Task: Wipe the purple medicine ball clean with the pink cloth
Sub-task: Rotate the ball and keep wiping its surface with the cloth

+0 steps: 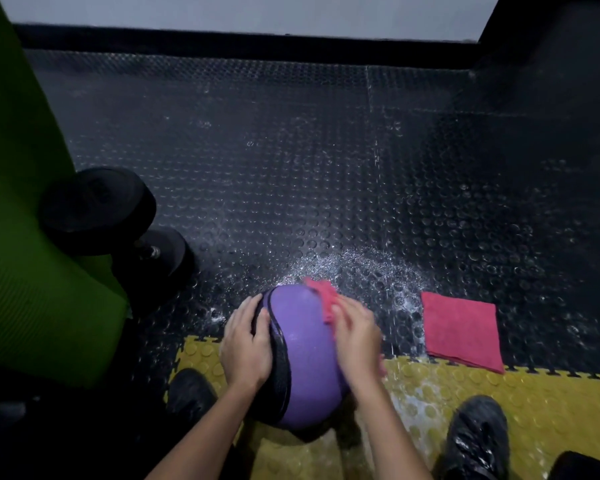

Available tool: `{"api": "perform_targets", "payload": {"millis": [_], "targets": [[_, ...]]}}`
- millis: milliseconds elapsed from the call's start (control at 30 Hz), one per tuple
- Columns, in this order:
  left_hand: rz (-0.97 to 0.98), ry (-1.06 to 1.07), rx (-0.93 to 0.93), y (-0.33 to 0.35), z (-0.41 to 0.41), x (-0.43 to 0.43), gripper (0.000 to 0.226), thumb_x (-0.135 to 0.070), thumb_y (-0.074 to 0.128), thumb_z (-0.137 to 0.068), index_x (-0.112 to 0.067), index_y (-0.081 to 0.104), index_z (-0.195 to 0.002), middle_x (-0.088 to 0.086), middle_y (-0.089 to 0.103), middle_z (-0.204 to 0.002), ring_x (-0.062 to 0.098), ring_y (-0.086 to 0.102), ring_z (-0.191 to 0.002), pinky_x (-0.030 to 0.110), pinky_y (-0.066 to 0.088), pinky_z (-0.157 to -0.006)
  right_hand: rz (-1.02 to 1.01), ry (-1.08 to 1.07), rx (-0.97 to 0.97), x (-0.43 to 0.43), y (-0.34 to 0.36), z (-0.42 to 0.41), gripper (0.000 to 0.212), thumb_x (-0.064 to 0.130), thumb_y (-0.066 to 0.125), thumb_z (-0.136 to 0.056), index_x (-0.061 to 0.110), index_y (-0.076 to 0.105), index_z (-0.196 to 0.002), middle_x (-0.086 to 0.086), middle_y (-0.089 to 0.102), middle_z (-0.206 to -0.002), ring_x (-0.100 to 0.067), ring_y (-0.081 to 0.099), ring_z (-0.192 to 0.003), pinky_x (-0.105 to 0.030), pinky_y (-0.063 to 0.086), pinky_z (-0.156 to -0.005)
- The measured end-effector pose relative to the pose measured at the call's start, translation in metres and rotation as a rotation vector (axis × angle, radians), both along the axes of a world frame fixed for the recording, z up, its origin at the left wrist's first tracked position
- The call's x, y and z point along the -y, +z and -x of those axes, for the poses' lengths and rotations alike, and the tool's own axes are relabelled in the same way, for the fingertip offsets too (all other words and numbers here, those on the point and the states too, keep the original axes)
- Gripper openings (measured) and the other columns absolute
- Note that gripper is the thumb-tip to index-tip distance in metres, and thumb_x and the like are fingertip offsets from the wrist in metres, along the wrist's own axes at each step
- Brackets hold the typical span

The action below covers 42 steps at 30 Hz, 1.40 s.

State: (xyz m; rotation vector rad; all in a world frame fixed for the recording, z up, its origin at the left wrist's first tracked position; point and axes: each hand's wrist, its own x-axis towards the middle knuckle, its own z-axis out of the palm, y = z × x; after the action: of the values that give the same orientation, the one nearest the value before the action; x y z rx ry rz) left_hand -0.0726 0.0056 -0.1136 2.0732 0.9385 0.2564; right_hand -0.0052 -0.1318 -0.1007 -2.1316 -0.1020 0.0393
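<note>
Floor (291,150) here is black studded rubber, with a strip of yellow tiles (551,403) along the near edge and a pale wall (257,12) at the back. There's a lot of water splashed on the rubber just past the ball.

One ball (305,341), purple with a black band round it, sits on the floor right where black meets yellow, between two black shoes (191,393).

Left hand (246,344) is flat against the ball's left side, fingers spread and lying across the black band, not curled round anything.

Right hand (357,337) is on the upper right of the ball with the cloth (326,299) under it, and a pink corner sticks out past the fingertips. It's motion-blurred, so I honestly can't tell if the fingers pinch the cloth or just press it flat.

So that's two pink cloths in total. The spare cloth (461,327) lies folded flat on the floor to the right, well apart from the ball, its near edge touching the yellow strip.

Over on the left there's one black dumbbell (118,223) on the floor, right up against a green mat (25,237).
</note>
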Motion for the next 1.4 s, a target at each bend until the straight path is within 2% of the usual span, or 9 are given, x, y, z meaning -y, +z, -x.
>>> {"api": "perform_targets", "payload": {"millis": [100,200,333,533,800,900,1033,1167,1400], "targets": [[-0.044,-0.069,0.012,0.004,0.001,0.004,0.058,-0.046,0.031,-0.083,-0.024,0.055,-0.131,-0.005,0.05,-0.14,0.016,0.041,-0.132,0.042,0.031,-0.109,-0.067,-0.297,-0.422,0.022,-0.014,-0.006,0.023,0.012,0.051,-0.091,0.005,0.068,-0.105,-0.01,0.069,-0.102,-0.015,0.058,-0.08,-0.019,0.039,-0.063],[-0.046,-0.088,0.028,0.003,0.005,0.003,0.063,-0.053,0.029,-0.082,-0.022,0.055,-0.131,-0.004,0.051,-0.139,0.018,0.042,-0.131,0.043,0.032,-0.109,0.101,-0.172,-0.089,-0.002,0.001,0.013,0.022,0.012,0.054,-0.089,0.005,0.068,-0.106,-0.006,0.067,-0.107,-0.021,0.056,-0.097,-0.021,0.036,-0.085],[-0.026,-0.074,0.086,-0.001,0.013,0.001,0.075,-0.058,0.025,-0.076,-0.016,0.057,-0.128,0.001,0.054,-0.136,0.021,0.045,-0.128,0.038,0.032,-0.11,0.166,0.09,0.267,-0.027,0.014,0.039,0.034,0.029,0.047,-0.084,0.012,0.07,-0.101,0.001,0.067,-0.1,-0.013,0.047,-0.097,-0.021,0.035,-0.088],[-0.026,-0.105,0.077,0.004,0.012,0.004,0.07,-0.057,0.026,-0.078,-0.02,0.055,-0.13,-0.002,0.051,-0.138,0.018,0.041,-0.131,0.038,0.029,-0.11,0.027,-0.3,-0.433,0.026,-0.01,0.004,0.027,0.022,0.051,-0.093,0.011,0.064,-0.113,-0.011,0.066,-0.112,-0.027,0.059,-0.099,-0.024,0.037,-0.073],[-0.003,-0.131,0.114,-0.002,0.02,-0.004,0.073,-0.057,0.028,-0.077,-0.014,0.056,-0.129,0.003,0.052,-0.137,0.019,0.043,-0.13,0.031,0.028,-0.11,0.188,0.019,0.142,-0.014,0.008,0.034,0.03,0.029,0.05,-0.089,0.016,0.067,-0.11,0.004,0.063,-0.102,-0.019,0.049,-0.091,-0.026,0.04,-0.079],[0.007,-0.166,0.11,0.0,0.02,-0.004,0.073,-0.059,0.029,-0.076,-0.017,0.056,-0.129,-0.001,0.051,-0.138,0.017,0.041,-0.131,0.025,0.023,-0.11,0.121,-0.134,-0.116,0.007,-0.001,0.025,0.028,0.024,0.05,-0.092,0.018,0.063,-0.116,-0.001,0.062,-0.105,-0.02,0.051,-0.097,-0.024,0.036,-0.076],[0.054,-0.224,0.078,0.006,0.011,-0.014,0.06,-0.056,0.034,-0.079,-0.029,0.054,-0.128,-0.003,0.048,-0.14,0.019,0.037,-0.136,0.045,0.024,-0.114,0.162,-0.203,-0.43,0.033,-0.002,0.01,0.027,0.021,0.048,-0.093,0.012,0.065,-0.112,-0.013,0.066,-0.109,-0.029,0.06,-0.098,-0.028,0.042,-0.076],[-0.051,-0.217,-0.183,0.017,-0.003,-0.008,0.041,-0.039,0.031,-0.099,-0.035,0.042,-0.139,-0.008,0.03,-0.152,0.018,0.018,-0.143,0.051,0.011,-0.116,-0.084,-0.174,-0.375,0.031,0.039,-0.001,0.023,0.019,0.049,-0.093,0.013,0.068,-0.105,-0.005,0.07,-0.098,-0.022,0.062,-0.091,-0.03,0.047,-0.08],[-0.079,-0.155,-0.063,0.012,0.006,0.0,0.059,-0.05,0.03,-0.081,-0.031,0.054,-0.131,-0.007,0.045,-0.143,0.014,0.035,-0.135,0.038,0.027,-0.111,-0.315,-0.133,-0.202,0.024,0.096,-0.003,0.031,0.018,0.051,-0.092,0.03,0.059,-0.119,0.013,0.06,-0.113,-0.007,0.056,-0.106,-0.03,0.044,-0.097]]}}
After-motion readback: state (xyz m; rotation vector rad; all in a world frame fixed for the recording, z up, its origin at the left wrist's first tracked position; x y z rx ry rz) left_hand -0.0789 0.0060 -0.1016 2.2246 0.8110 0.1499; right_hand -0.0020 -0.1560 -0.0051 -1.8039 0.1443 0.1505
